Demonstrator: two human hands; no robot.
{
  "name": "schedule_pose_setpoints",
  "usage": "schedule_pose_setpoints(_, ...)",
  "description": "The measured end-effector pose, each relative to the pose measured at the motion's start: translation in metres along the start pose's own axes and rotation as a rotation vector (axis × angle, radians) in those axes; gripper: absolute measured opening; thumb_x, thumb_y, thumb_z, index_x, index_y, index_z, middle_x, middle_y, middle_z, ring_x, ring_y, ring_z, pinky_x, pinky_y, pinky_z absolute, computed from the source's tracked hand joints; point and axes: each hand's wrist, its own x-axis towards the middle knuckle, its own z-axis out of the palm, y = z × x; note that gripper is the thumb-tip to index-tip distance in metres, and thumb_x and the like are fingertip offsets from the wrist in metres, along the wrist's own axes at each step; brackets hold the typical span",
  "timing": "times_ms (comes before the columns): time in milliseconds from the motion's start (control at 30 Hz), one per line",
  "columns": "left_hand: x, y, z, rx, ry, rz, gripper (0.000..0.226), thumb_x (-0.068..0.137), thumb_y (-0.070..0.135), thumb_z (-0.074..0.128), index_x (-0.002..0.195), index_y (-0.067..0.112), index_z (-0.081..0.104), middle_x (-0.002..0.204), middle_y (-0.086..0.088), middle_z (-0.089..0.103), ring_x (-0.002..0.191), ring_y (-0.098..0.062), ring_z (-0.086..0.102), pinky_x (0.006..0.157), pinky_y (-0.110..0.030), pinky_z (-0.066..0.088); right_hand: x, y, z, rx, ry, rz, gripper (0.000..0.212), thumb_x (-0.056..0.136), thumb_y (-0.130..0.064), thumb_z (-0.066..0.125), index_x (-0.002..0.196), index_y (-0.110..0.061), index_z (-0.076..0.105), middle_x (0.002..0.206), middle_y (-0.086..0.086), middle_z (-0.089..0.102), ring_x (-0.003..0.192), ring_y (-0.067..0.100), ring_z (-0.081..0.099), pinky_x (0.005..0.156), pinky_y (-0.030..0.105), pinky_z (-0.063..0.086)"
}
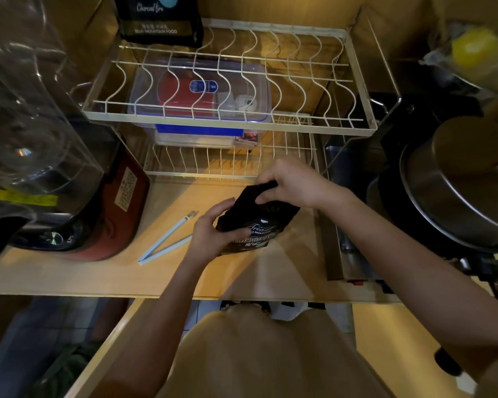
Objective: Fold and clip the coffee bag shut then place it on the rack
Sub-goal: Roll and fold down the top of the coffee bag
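Both hands grip bag (253,222) mid-desk: left hand (213,234) clasps base, right hand (291,185) pinches top. Fold flat, crease tight; clip (167,239) lies open just left.

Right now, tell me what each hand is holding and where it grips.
Both hold the black coffee bag: the left hand grips its lower left side, the right hand pinches its top edge. The clip lies untouched.
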Motion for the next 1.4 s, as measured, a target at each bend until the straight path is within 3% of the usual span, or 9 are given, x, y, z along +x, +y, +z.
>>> schedule_pose_setpoints(167,0.002,0.009,-0.004,-0.23,-0.013,-0.052,0.033,0.071,-0.005,0.067,0.102,0.003,0.064,0.073,0.017,0.074,0.075,-0.001,0.067,0.063,-0.012,0.052,0.0,-0.006,0.004,0.047,0.052,-0.016,0.01,0.081,-0.018,0.066,0.09,-0.015,0.071,0.085,0.006,0.072,0.081,0.019,0.063,0.079,0.046,0.052)
schedule_pose_setpoints(300,0.006,0.007,-0.006,-0.317,0.051,-0.131,0.016,0.073,-0.004,0.064,0.088,0.0,0.067,0.083,0.0,0.072,0.073,-0.01,0.068,0.059,-0.013,0.052,-0.006,0.004,0.007,0.177,0.06,0.032,0.024,0.076,-0.018,0.071,0.1,-0.016,0.068,0.1,0.003,0.07,0.093,0.014,0.063,0.084,0.036,0.054)
schedule_pose_setpoints(433,0.012,-0.003,-0.014,-0.367,0.05,-0.186,0.012,0.074,-0.002,0.064,0.08,0.006,0.07,0.104,-0.013,0.065,0.102,-0.021,0.06,0.066,-0.014,0.053,-0.021,0.034,0.017,0.438,0.058,0.14,0.047,0.071,-0.012,0.076,0.115,-0.011,0.059,0.111,0.001,0.063,0.106,0.015,0.058,0.091,0.028,0.048)
schedule_pose_setpoints(667,0.018,0.016,-0.02,-0.351,-0.039,-0.122,0.02,0.072,0.004,0.066,0.087,0.017,0.067,0.072,0.011,0.074,0.074,-0.003,0.067,0.059,-0.013,0.052,-0.028,0.047,0.056,0.758,0.111,0.252,0.067,0.063,-0.014,0.081,0.123,-0.015,0.052,0.125,0.0,0.058,0.115,0.011,0.052,0.097,0.03,0.042)
schedule_pose_setpoints(733,0.022,0.021,-0.018,-0.315,-0.021,-0.082,0.023,0.067,0.004,0.071,0.085,0.018,0.066,0.073,0.009,0.074,0.074,-0.006,0.069,0.061,-0.018,0.055,-0.024,0.045,0.064,0.825,0.167,0.254,0.063,0.066,0.001,0.077,0.123,-0.007,0.051,0.123,0.005,0.059,0.111,0.01,0.054,0.094,0.024,0.043)
schedule_pose_setpoints(900,0.023,0.028,-0.008,-0.286,0.079,-0.057,0.012,0.073,0.008,0.069,0.077,0.019,0.065,0.064,0.014,0.073,0.066,-0.006,0.069,0.059,-0.018,0.057,-0.02,0.043,0.076,0.938,0.375,0.325,0.038,0.065,0.006,0.075,0.1,-0.004,0.066,0.103,0.011,0.067,0.102,0.027,0.063,0.09,0.042,0.051)
schedule_pose_setpoints(1067,0.024,0.028,-0.012,-0.311,0.084,-0.118,0.007,0.074,0.011,0.068,0.077,0.017,0.065,0.061,0.011,0.073,0.064,-0.006,0.07,0.057,-0.018,0.056,-0.02,0.041,0.078,0.934,0.442,0.345,0.027,0.068,0.003,0.074,0.058,-0.02,0.063,0.069,-0.001,0.065,0.063,0.005,0.064,0.064,0.018,0.052)
schedule_pose_setpoints(1333,0.017,0.026,-0.013,-0.379,-0.046,-0.132,0.015,0.086,0.021,0.053,0.089,0.011,0.064,0.082,-0.002,0.071,0.078,-0.015,0.069,0.064,-0.021,0.056,-0.025,0.032,0.093,1.228,0.44,0.403,0.02,0.08,-0.006,0.065,0.1,-0.006,0.064,0.09,-0.004,0.069,0.083,0.006,0.067,0.07,0.016,0.053)
schedule_pose_setpoints(1400,0.017,0.029,-0.011,-0.419,-0.008,-0.139,0.016,0.087,0.022,0.051,0.092,0.013,0.063,0.085,-0.002,0.07,0.08,-0.016,0.068,0.064,-0.022,0.055,-0.025,0.026,0.096,1.264,0.503,0.409,0.009,0.083,-0.009,0.062,0.09,-0.011,0.066,0.085,-0.002,0.07,0.073,0.0,0.068,0.068,0.017,0.051)
